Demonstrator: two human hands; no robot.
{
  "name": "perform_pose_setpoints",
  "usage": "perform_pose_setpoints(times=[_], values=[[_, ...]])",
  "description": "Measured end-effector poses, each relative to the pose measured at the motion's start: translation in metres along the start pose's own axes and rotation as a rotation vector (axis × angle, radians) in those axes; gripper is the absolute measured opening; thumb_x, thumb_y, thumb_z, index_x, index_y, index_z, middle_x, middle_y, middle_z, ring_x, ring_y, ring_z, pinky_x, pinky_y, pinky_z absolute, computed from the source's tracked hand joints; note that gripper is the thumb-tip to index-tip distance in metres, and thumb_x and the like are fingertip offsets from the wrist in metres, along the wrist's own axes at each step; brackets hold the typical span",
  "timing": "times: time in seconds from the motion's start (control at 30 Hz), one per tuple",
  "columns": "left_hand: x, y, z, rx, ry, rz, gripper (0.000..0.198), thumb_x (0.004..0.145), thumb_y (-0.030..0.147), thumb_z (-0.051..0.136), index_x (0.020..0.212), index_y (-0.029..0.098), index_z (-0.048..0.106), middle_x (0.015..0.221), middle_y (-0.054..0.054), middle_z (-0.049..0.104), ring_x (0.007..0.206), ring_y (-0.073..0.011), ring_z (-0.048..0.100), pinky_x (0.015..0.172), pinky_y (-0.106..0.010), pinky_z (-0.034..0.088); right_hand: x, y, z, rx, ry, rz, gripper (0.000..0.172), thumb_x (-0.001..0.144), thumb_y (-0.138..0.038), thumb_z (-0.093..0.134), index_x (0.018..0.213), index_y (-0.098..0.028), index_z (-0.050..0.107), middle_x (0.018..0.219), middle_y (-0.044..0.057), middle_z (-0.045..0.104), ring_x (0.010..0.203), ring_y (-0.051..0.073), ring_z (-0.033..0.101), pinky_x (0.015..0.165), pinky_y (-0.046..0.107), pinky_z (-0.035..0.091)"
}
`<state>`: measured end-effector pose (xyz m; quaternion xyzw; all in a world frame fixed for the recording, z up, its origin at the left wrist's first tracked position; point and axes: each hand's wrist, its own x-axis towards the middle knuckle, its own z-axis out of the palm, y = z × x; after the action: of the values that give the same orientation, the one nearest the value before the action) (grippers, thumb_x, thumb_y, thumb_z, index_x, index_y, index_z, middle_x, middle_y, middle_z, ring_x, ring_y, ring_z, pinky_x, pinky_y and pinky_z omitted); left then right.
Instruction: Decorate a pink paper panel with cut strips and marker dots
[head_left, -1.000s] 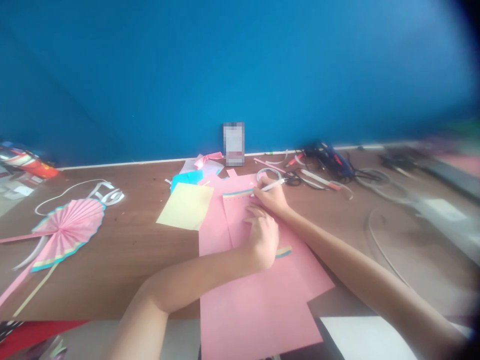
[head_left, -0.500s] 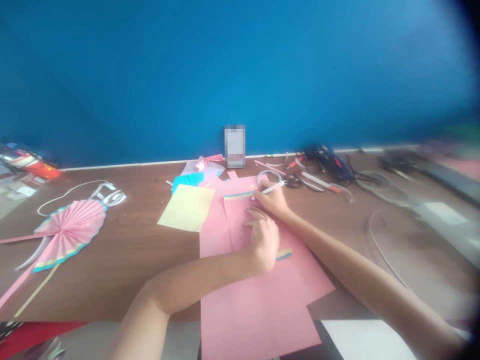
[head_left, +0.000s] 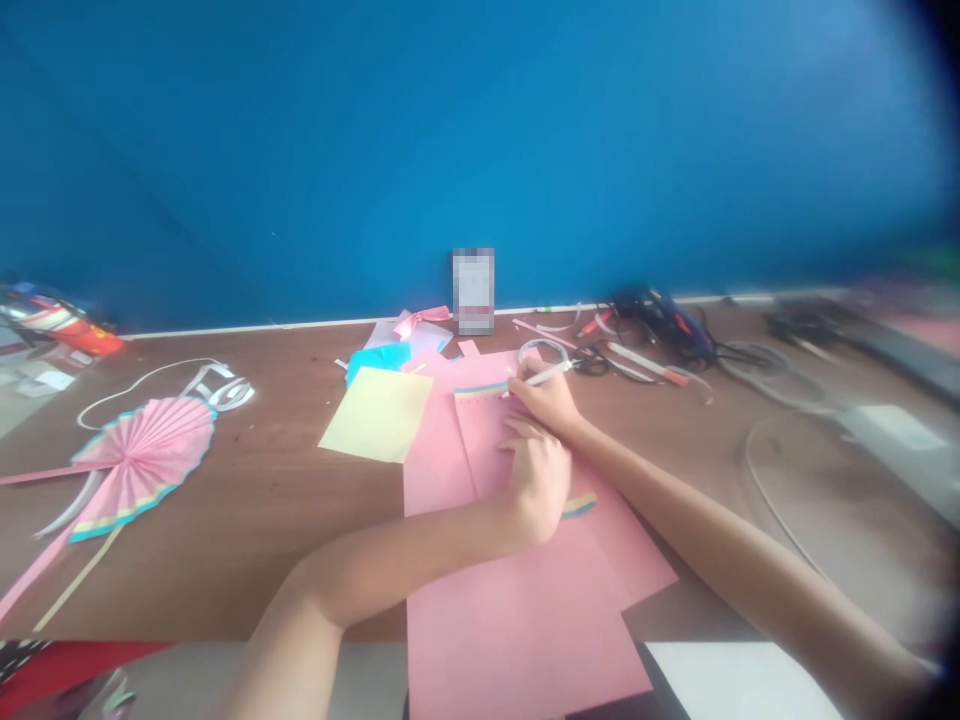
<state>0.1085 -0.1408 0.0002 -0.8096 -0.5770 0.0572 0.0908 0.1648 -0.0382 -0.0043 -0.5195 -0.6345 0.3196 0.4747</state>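
Right hand (head_left: pixel 547 400) grips a white pen (head_left: pixel 547 374) narrowly, tip at the striped edge (head_left: pixel 480 389) of the pink paper (head_left: pixel 510 640); left hand (head_left: pixel 536 480), open, steadies the paper at the pen's 6 o'clock.

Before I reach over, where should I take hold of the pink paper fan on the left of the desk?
Grip the pink paper strip running down-left from the pleated paper fan, close to where it meets the fan, and come from the left. The strip is narrow and stands clear of the pleats, so holding it should leave the folds uncrushed while the fan lies flat.
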Motion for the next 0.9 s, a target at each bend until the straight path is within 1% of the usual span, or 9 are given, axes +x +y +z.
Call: perform_pose_setpoints(times=[0.07, 0.13, 0.23, 0.3, 0.4, 0.5, 0.6, 0.8, 0.9], values=[[-0.001, -0.003, -0.007, 0.015, -0.01, -0.013, 0.054, 0.087, 0.029, 0.047, 0.129, -0.006, 0.054, 0.127, -0.035, 0.054, 0.119, -0.0463, 0.051, 0.069, -0.045, 0.053, 0.0, 0.001, 0.0, -0.026, 0.011, -0.023, 0.018, 0.068, -0.02, 0.059, 0.059, -0.021, 0.043, 0.054, -0.005, 0.045, 0.054, 0.011, 0.04, 0.052, 0.025, 0.031], [-0.002, -0.009, -0.019, 0.012, -0.047, -0.021, 0.048, 0.087, 0.02, 0.045, 0.125, -0.007, 0.056, 0.12, -0.035, 0.059, 0.112, -0.0422, 0.057, 0.067, -0.041, 0.052, -0.001, 0.001, -0.001, -0.028, 0.02, -0.029, 0.019, 0.067, -0.02, 0.058, 0.058, -0.021, 0.042, 0.054, -0.005, 0.044, 0.055, 0.011, 0.04, 0.052, 0.025, 0.031], [-0.001, -0.022, -0.036, -0.034, -0.155, 0.012, 0.042, 0.085, 0.01, 0.042, 0.119, -0.009, 0.06, 0.105, -0.033, 0.065, 0.098, -0.0363, 0.064, 0.064, -0.036, 0.05, -0.002, 0.001, 0.0, -0.029, 0.024, -0.019, 0.018, 0.068, -0.021, 0.057, 0.058, -0.021, 0.042, 0.054, -0.005, 0.044, 0.055, 0.011, 0.041, 0.052, 0.025, 0.032], [0.0, -0.027, -0.041, -0.032, -0.205, 0.011, 0.042, 0.085, 0.007, 0.04, 0.119, -0.008, 0.06, 0.105, -0.034, 0.065, 0.095, -0.0354, 0.065, 0.06, -0.033, 0.049, -0.002, 0.002, 0.0, -0.035, 0.026, -0.015, 0.018, 0.068, -0.022, 0.057, 0.058, -0.021, 0.043, 0.054, -0.005, 0.044, 0.055, 0.011, 0.041, 0.053, 0.025, 0.031], [0.0, -0.025, -0.036, 0.065, -0.188, -0.021, 0.043, 0.084, 0.008, 0.043, 0.119, -0.01, 0.059, 0.116, -0.039, 0.059, 0.102, -0.0414, 0.063, 0.055, -0.033, 0.049, -0.002, 0.003, 0.001, -0.043, 0.024, -0.016, 0.017, 0.068, -0.023, 0.057, 0.058, -0.021, 0.043, 0.055, -0.005, 0.045, 0.056, 0.011, 0.041, 0.053, 0.025, 0.031], [-0.001, -0.018, -0.026, 0.12, -0.157, -0.026, 0.05, 0.086, 0.024, 0.05, 0.119, -0.012, 0.058, 0.121, -0.042, 0.054, 0.11, -0.0474, 0.058, 0.054, -0.035, 0.05, -0.002, 0.003, 0.001, -0.054, 0.023, -0.005, 0.014, 0.067, -0.021, 0.056, 0.059, -0.021, 0.045, 0.055, -0.005, 0.046, 0.056, 0.012, 0.042, 0.053, 0.025, 0.032], [-0.002, -0.016, -0.021, 0.107, -0.148, -0.016, 0.059, 0.084, 0.034, 0.054, 0.119, -0.014, 0.057, 0.12, -0.043, 0.054, 0.11, -0.0488, 0.058, 0.053, -0.035, 0.05, -0.002, 0.002, 0.001, -0.056, 0.011, 0.003, 0.014, 0.065, -0.019, 0.057, 0.058, -0.021, 0.044, 0.055, -0.005, 0.046, 0.055, 0.011, 0.041, 0.051, 0.025, 0.031], [-0.004, -0.02, -0.022, 0.145, -0.107, -0.029, 0.045, 0.083, 0.012, 0.048, 0.119, -0.014, 0.057, 0.12, -0.041, 0.055, 0.109, -0.0434, 0.06, 0.062, -0.038, 0.053, -0.002, -0.004, 0.0, 0.065, 0.057, 0.023, 0.022, 0.068, -0.022, 0.058, 0.056, -0.021, 0.041, 0.054, -0.004, 0.048, 0.055, 0.012, 0.047, 0.054, 0.026, 0.036], [-0.009, -0.023, -0.022, 0.098, -0.063, -0.081, 0.043, 0.083, 0.004, 0.042, 0.12, -0.013, 0.056, 0.12, -0.04, 0.056, 0.113, -0.0413, 0.059, 0.067, -0.039, 0.054, -0.002, -0.007, 0.0, 0.1, 0.027, 0.057, 0.024, 0.074, -0.029, 0.059, 0.057, -0.021, 0.042, 0.052, -0.004, 0.049, 0.056, 0.014, 0.052, 0.056, 0.027, 0.039]])
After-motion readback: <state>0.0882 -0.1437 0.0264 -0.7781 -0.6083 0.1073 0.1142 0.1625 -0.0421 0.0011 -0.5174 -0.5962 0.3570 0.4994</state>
